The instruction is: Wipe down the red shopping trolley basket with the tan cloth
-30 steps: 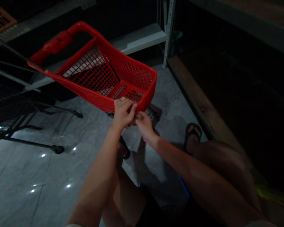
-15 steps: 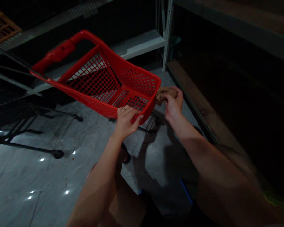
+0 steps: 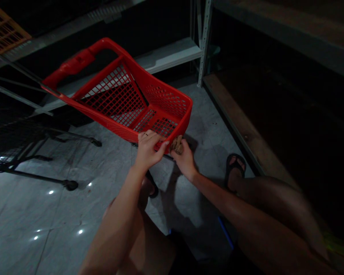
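A red plastic shopping cart (image 3: 166,89) with lattice walls stands in front of me, its handle toward the upper left. My left hand (image 3: 149,149) is closed over the near rim close to the front corner, with a ring on one finger. Just right of it, my right hand (image 3: 185,158) grips a crumpled brown cloth (image 3: 177,145) against the outside of that front corner. Part of the cloth is hidden by the fingers. The basket's lattice floor shows through the open top.
A dark metal cart (image 3: 25,152) on casters stands at the left. White metal shelving (image 3: 172,55) runs behind the red cart. To the right is a low ledge (image 3: 232,110) under a dark shelf. My sandalled foot (image 3: 235,168) rests on the grey tiled floor (image 3: 83,202).
My right hand has moved the cloth left and nearer to me, from the cart's front end to the corner beside my left hand. My left hand has shifted slightly left along the rim.
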Demonstrator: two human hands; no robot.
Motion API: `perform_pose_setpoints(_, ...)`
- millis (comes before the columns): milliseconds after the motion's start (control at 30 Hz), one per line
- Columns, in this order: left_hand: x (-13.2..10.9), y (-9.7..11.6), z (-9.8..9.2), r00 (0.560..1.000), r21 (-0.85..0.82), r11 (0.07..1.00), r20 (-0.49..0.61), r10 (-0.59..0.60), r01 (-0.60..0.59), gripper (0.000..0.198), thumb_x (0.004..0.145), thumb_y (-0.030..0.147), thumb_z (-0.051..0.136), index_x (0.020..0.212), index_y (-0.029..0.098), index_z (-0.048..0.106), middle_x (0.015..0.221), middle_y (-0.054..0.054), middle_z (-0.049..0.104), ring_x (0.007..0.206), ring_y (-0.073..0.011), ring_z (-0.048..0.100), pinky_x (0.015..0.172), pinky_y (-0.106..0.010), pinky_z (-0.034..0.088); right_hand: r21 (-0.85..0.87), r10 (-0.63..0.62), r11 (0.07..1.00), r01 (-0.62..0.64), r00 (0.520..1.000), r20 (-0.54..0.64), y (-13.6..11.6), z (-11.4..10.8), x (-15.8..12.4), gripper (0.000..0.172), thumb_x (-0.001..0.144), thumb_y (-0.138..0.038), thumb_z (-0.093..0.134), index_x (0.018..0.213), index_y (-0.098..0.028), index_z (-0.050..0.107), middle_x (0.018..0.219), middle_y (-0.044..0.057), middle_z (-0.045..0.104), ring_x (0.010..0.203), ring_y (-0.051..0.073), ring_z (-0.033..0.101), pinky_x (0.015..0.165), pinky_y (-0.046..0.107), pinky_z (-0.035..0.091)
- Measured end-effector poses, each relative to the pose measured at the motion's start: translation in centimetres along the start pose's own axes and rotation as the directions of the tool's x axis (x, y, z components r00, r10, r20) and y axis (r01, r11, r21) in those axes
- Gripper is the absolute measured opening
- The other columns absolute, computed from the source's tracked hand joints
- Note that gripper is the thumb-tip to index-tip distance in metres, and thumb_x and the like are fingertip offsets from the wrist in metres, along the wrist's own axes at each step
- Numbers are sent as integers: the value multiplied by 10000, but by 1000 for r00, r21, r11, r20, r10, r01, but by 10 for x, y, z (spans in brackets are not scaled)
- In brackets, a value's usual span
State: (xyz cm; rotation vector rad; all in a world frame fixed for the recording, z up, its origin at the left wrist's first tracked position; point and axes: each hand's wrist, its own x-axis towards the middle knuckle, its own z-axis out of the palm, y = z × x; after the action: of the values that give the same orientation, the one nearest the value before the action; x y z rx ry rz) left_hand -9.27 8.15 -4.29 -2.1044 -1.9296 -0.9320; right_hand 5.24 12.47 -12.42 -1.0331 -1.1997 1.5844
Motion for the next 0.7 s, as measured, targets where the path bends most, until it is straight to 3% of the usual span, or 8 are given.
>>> perform_pose_setpoints(67,-2,-1,-2,1000,-3,1000,14,5,-5,238,1015,388,615,844,241,689,754,-7,718,817,-217,639,852,-425,397,47,67,997,-68,997,26,1,6,-10,244,707,-318,704,908,-305,566,680,-68,632,565,175,566,511,320,486)
perform_pose_setpoints(133,-4,-1,-4,1000,-9,1000,21,14,-14,242,1023,395,608,869,237,708,769,-13,725,820,-218,643,855,-423,403,111,138,984,-136,990,-8,1,3,-2,267,684,-321,708,913,-293,573,678,-57,639,540,168,561,480,310,463)
perform_pose_setpoints(267,-7,0,-5,999,-10,1000,38,10,-10,253,1031,409,600,903,232,729,795,-23,736,831,-221,649,865,-427,407,265,210,954,-142,945,-250,-7,-25,60,323,649,-229,692,937,-281,555,799,-43,661,628,152,604,570,314,524)
perform_pose_setpoints(367,-8,2,-6,998,-1,1000,66,-1,1,267,1038,416,591,905,235,734,782,-26,732,825,-222,649,867,-431,410,283,131,959,0,885,-446,-25,-43,117,295,693,-178,660,924,-279,507,860,-45,646,721,145,624,655,320,553)
perform_pose_setpoints(467,-10,4,-7,998,7,1000,55,15,-15,265,1039,414,601,902,231,735,784,-27,731,828,-224,653,860,-428,409,127,1,990,63,892,-452,-39,-44,143,234,745,-154,634,923,-259,523,847,-29,649,740,142,602,687,328,533)
perform_pose_setpoints(567,-10,5,-6,999,-11,999,4,54,-53,241,1036,382,625,891,219,726,784,-18,728,830,-215,651,857,-415,403,-73,-178,984,163,881,-438,-39,-36,122,164,756,-194,660,896,-235,585,784,-37,636,720,145,575,696,331,508)
perform_pose_setpoints(700,-9,3,-3,997,-33,997,-33,71,-72,200,1023,335,652,888,208,728,784,-11,726,831,-205,653,846,-401,400,-268,-333,928,257,896,-295,-21,-25,58,140,823,-359,694,908,-257,650,852,-17,684,806,193,648,776,384,552)
